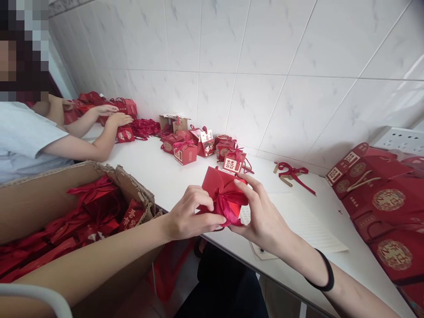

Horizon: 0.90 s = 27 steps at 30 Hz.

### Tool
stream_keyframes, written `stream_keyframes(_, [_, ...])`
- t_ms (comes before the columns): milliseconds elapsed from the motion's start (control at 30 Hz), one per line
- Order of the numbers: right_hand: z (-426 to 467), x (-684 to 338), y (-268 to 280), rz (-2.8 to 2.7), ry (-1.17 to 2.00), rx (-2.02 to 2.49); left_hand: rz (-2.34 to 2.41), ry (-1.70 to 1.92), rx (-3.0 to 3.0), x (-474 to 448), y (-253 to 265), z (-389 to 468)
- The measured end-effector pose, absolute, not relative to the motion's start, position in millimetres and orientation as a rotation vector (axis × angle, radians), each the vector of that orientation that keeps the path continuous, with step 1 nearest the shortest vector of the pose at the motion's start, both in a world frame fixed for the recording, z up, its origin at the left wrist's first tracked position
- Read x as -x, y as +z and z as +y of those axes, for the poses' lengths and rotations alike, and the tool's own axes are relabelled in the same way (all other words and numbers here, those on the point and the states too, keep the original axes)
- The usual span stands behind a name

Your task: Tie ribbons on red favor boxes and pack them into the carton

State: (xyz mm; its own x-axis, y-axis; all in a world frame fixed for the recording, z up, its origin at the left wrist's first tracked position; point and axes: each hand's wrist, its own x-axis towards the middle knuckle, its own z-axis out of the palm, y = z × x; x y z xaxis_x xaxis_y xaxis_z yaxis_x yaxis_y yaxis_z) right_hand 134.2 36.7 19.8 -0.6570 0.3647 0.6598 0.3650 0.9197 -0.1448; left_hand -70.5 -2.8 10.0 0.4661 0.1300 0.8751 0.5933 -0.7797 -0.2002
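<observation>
Between my two hands is a small red gift box point(212, 179) with a magenta-red ribbon bow point(228, 203) tied on its top. My left hand point(190, 212) is closed, with thumb and fingers pinching the ribbon and the box's left side. My right hand point(261, 212), a black band on its wrist, curls round the right side of the box and the bow. The box is held above the near edge of the white table point(145, 165). Its underside is hidden from me.
A cardboard carton point(135, 181) full of red boxes stands at the left. Several finished-looking gift boxes point(185, 152) sit near the wall. Loose ribbon point(293, 172), a paper sheet point(308, 225) and stacked red bags point(374, 212) lie right. A co-worker's hands point(115, 115) handle red boxes farther left.
</observation>
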Motion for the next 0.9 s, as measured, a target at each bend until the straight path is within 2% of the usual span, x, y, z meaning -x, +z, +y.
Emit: stream_keyframes(900, [33.5,-138.4,22.6,-2.327,-0.076,0.462,-0.559,-1.296,2.179,68.5,12.3,-8.3])
